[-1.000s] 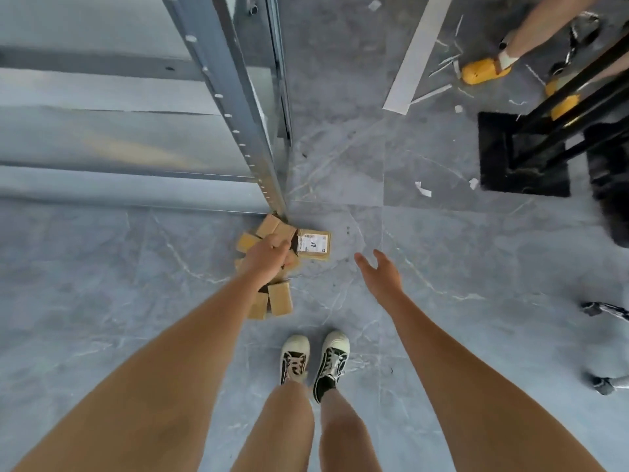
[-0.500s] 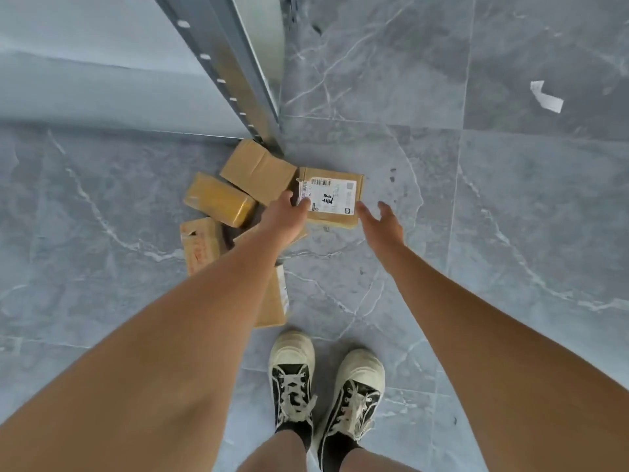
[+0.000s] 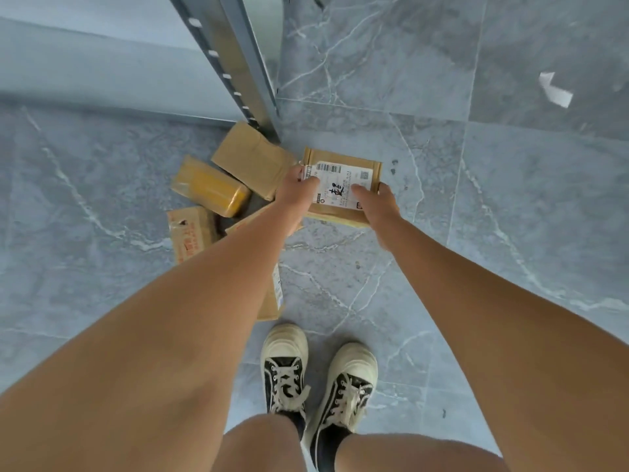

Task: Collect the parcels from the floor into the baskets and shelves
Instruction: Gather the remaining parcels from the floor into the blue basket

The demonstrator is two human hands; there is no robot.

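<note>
Beside the shelf post (image 3: 235, 66), our left hand (image 3: 294, 195) and right hand (image 3: 377, 204) seemingly pinch the labelled parcel (image 3: 343, 185); thumb-only holds could let it slip.

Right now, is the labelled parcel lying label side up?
Yes: the labelled parcel shows its white label, gripped by left hand and right hand.

Bare arms (image 3: 204, 318) and bare legs are being shown; cream-toed black canvas sneakers (image 3: 320, 379) with off-white laces and dark socks are being worn.
</note>
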